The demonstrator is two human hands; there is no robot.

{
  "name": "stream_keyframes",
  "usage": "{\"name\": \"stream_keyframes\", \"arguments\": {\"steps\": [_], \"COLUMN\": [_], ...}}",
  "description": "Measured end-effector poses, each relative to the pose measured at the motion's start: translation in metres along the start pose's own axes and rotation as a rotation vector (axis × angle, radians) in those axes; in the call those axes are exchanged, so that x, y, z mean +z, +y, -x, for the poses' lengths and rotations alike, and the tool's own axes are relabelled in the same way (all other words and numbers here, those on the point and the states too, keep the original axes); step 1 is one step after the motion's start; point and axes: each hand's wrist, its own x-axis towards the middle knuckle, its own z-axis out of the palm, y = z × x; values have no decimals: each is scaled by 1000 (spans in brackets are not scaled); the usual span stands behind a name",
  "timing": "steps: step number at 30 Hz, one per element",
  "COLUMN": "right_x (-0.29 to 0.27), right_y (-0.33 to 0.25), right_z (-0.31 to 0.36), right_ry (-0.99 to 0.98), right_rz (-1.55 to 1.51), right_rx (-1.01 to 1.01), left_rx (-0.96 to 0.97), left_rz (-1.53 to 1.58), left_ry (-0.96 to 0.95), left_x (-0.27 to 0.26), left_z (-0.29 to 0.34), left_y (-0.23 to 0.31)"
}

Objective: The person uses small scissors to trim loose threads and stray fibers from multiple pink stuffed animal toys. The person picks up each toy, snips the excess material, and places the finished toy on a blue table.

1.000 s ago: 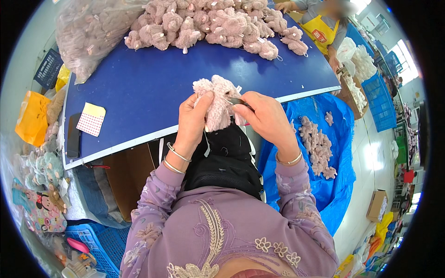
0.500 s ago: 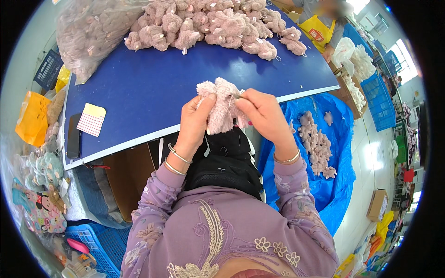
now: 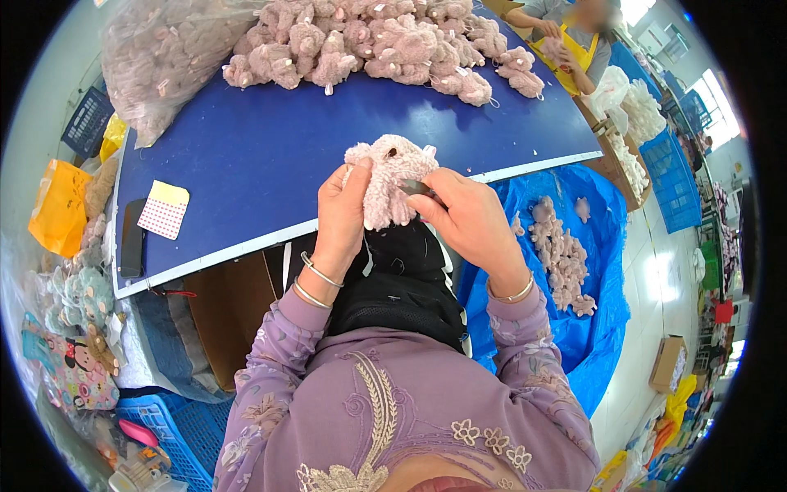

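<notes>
A small pale pink plush toy (image 3: pixel 387 184) is held over the table's near edge. My left hand (image 3: pixel 344 201) is closed on its left side, thumb on the front. One dark eye shows near the toy's top, and a white tag sticks out at its upper right. My right hand (image 3: pixel 467 213) grips a small dark-grey metal tool (image 3: pixel 412 187) with a tapered end, resembling thread snips; its tip is against the toy's front. The fingers hide the tool's rear part.
Similar plush toys (image 3: pixel 402 49) are heaped at the table's (image 3: pixel 270 156) far side, beside a full plastic bag (image 3: pixel 164 66). A phone (image 3: pixel 131 238) and sticker sheet (image 3: pixel 164 209) lie left. Blue sheeting (image 3: pixel 602 246) with small plush pieces is at right. A co-worker (image 3: pixel 574 45) handles something pink.
The right hand has moved down the toy's front, and the grey tool now shows at its fingertips. The toy has turned slightly, showing an eye. The co-worker's hands have come up with a pink item.
</notes>
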Motion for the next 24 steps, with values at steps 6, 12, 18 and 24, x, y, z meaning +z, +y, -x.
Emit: {"name": "stream_keyframes", "arguments": {"steps": [6,12,18,24], "right_x": [5,8,8,5], "right_y": [5,6,19,58], "right_z": [-2,-3,2,1], "right_ry": [-7,-20,226,239], "right_rz": [4,-11,-557,-1084], "right_rx": [17,36,191,120], "left_rx": [42,38,18,-191], "left_rz": [-70,-70,-51,315], "left_ry": [-8,-13,-27,-78], "left_x": [3,5,1,10], "left_z": [3,5,4,7], "left_y": [-1,1,-1,5]}}
